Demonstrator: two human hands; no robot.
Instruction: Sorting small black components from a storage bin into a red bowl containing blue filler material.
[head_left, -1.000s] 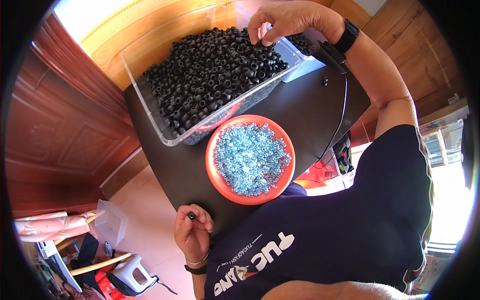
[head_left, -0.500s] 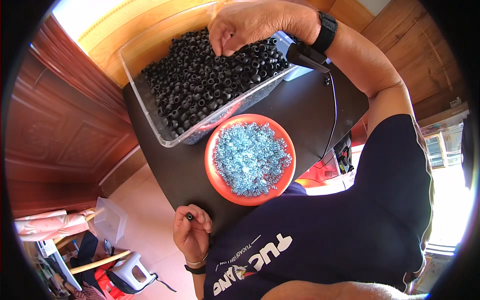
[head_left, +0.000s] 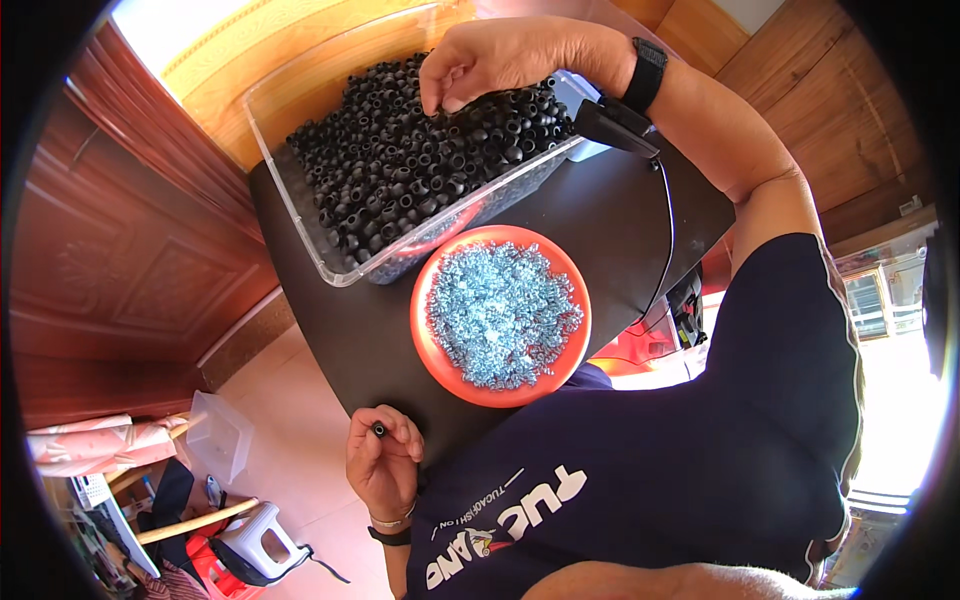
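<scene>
My left hand (head_left: 385, 450), low on the left by the table's edge, has its fingers curled round a small black hollow plastic piece (head_left: 379, 429) with its round opening facing up. My right hand (head_left: 475, 70) reaches across to a clear plastic bin (head_left: 330, 272) heaped with similar black hollow pieces (head_left: 400, 165). Its thumb and fingertips are pinched together at the top of the heap; whatever is between them is too small to make out. Between my body and the bin stands an orange-red plate (head_left: 428, 362) piled with small shiny coil springs (head_left: 500, 315).
The dark table (head_left: 330, 330) carries the bin and plate. A black device (head_left: 612, 128) with a thin cable (head_left: 670, 230) sits beside a blue container (head_left: 575, 95) at the bin's right end. Lower left on the floor are a clear box (head_left: 220, 437) and a white stool (head_left: 265, 545).
My right hand has dipped slightly at the heap, its fingertips still pinched. My left hand keeps its hold on the black piece, almost unmoved.
</scene>
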